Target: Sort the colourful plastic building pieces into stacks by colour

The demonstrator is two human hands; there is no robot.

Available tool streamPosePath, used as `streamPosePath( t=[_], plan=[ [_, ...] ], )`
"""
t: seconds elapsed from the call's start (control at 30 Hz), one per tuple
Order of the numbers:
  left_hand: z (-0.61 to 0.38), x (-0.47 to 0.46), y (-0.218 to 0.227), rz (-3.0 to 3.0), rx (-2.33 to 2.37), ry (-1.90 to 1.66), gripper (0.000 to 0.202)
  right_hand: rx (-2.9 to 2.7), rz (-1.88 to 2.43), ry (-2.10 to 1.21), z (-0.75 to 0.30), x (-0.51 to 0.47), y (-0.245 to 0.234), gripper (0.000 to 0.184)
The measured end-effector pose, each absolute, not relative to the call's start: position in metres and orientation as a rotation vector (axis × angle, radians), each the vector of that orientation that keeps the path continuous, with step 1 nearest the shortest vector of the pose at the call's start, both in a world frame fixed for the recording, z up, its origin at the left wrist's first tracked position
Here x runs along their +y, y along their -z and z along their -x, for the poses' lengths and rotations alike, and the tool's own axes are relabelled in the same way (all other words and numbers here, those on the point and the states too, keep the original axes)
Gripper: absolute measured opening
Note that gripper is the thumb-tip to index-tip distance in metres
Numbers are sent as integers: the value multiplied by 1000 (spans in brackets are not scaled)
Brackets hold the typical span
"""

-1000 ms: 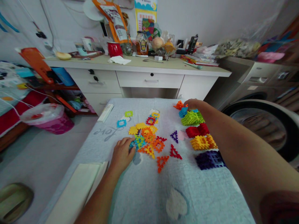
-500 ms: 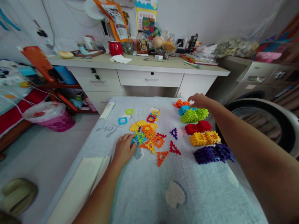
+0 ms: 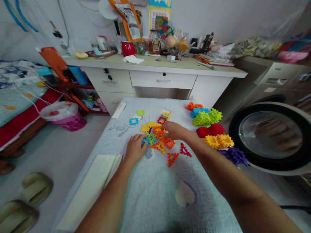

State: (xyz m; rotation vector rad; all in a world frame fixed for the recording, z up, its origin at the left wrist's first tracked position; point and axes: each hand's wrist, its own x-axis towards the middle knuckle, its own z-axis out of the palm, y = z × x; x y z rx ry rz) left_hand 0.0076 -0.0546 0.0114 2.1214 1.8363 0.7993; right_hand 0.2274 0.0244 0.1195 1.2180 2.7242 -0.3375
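head view, plastic pieces (image 3: 152, 138), bin (image 3: 69, 122), slippers (image 3: 37, 188)

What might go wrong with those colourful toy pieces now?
The right hand is at the jumbled pile, so it might scatter some. The right forearm looks close to the purple stack, so it may bump it. That stack sits near the table edge and could fall.

My right hand (image 3: 173, 129) hides part of the mixed pile (image 3: 157, 132); whether it grips a piece, I can't tell. My right forearm (image 3: 218, 166) covers some purple pieces (image 3: 236, 156). The left edge crops a slipper (image 3: 18, 215).
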Motion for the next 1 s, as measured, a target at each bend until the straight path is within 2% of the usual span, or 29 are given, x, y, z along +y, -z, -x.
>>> streamPosePath(
  t=[0.17, 0.23, 0.43, 0.6, 0.73, 0.83, 1.0],
  plan=[
    [-9, -54, -10, -2105, 1810, -848, 34, 2894, -1500, 295, -200, -6, -88, 60],
    [-9, -54, -9, -2107, 1793, -858, 35, 2889, -1581, 229, -189, -16, -80, 65],
    [-8, -55, -10, -2109, 1782, -880, 30, 2842, -1710, 205, -177, -27, -64, 47],
    [-8, -54, -7, -2113, 1808, -863, 25, 2893, -1759, 398, -191, -23, -55, 32],
    [-8, -53, -7, -2130, 1813, -833, 28, 3026, -1793, 652, -215, -16, -53, 26],
    [-8, -53, -9, -2136, 1812, -811, 29, 2978, -2029, 794, -238, -7, -55, 23],
    [-9, -54, -11, -2143, 1821, -804, 28, 2909, -2243, 793, -264, 2, -60, 21]
  ],
)
